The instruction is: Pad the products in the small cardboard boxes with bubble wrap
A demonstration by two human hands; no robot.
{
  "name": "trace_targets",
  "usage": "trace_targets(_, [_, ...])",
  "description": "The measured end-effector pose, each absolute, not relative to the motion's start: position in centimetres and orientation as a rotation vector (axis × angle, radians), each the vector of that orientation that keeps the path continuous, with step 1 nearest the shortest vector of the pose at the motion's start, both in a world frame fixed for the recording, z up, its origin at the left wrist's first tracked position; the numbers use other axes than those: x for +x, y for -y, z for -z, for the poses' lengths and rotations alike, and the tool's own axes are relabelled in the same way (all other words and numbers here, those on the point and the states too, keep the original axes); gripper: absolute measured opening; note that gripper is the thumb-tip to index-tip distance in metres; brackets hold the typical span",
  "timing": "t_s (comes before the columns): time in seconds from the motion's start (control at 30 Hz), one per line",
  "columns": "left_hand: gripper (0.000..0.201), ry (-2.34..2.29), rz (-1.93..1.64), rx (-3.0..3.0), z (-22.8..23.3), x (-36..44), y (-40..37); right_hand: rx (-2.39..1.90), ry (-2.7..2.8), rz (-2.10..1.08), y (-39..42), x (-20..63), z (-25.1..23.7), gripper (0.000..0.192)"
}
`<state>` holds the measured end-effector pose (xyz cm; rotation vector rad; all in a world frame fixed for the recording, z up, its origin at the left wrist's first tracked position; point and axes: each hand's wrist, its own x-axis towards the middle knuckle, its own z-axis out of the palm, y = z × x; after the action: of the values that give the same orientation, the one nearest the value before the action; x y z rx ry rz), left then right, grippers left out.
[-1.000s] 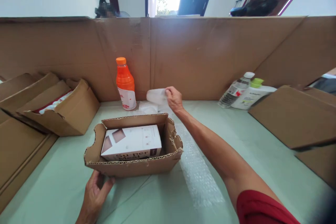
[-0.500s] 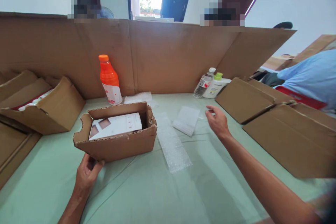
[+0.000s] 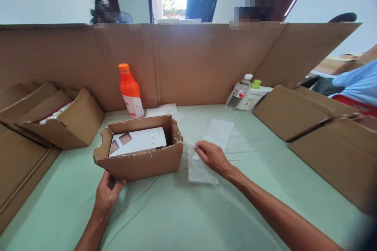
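An open cardboard box [image 3: 141, 160] sits on the green table [image 3: 182, 211] with a white carton [image 3: 138, 141] lying inside it. My left hand [image 3: 107, 196] holds the box's near left corner from below. Just right of the box lies a strip of bubble wrap [image 3: 200, 170]; my right hand [image 3: 213, 157] rests on its upper part, fingers curled over it. A second white padded sheet [image 3: 219, 130] lies just beyond that hand.
An orange bottle [image 3: 131, 91] stands at the back by the cardboard wall [image 3: 206, 62]. A clear bottle [image 3: 239, 93] and a white green-capped bottle [image 3: 253, 96] lean back right. Cardboard boxes sit left [image 3: 61, 123] and flat cardboard right [image 3: 318, 125]. A person in blue [image 3: 356, 82] is at far right.
My right hand dropped a padded sheet at the back, swung right, then came back left onto the bubble wrap, which now looks bunched shorter. The left hand stayed on the box.
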<state>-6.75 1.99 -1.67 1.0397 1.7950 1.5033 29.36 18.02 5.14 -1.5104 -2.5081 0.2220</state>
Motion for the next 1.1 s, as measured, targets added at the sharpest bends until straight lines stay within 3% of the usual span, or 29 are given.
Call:
trace_targets(0.23, [0.042, -1.836, -1.575, 0.981, 2.1, -6.0, -1.8, -1.199, 2.235, 0.105, -26.9, 25.6, -11.5, 0.023])
trace_targets(0.5, [0.043, -1.907, -1.533, 0.962, 2.8, -6.0, -1.4, -1.1, 2.374, -0.295, -34.9, 14.4, -10.3, 0.031])
trace_targets(0.7, [0.037, -1.871, -1.543, 0.991, 2.4, -5.9, -1.7, -1.106, 2.22, -0.487, -30.1, 20.6, -8.3, 0.033])
trace_targets(0.9, [0.045, -1.832, -1.48, 1.093, 2.5, -7.0, -1.8, -0.946, 1.965, -1.204, -19.1, 24.6, -5.2, 0.036])
trace_targets(1.1, [0.041, -1.832, -1.378, 1.236, 2.6, -6.6, -1.8, -1.017, 1.627, -1.283, -13.1, 23.2, -3.6, 0.046])
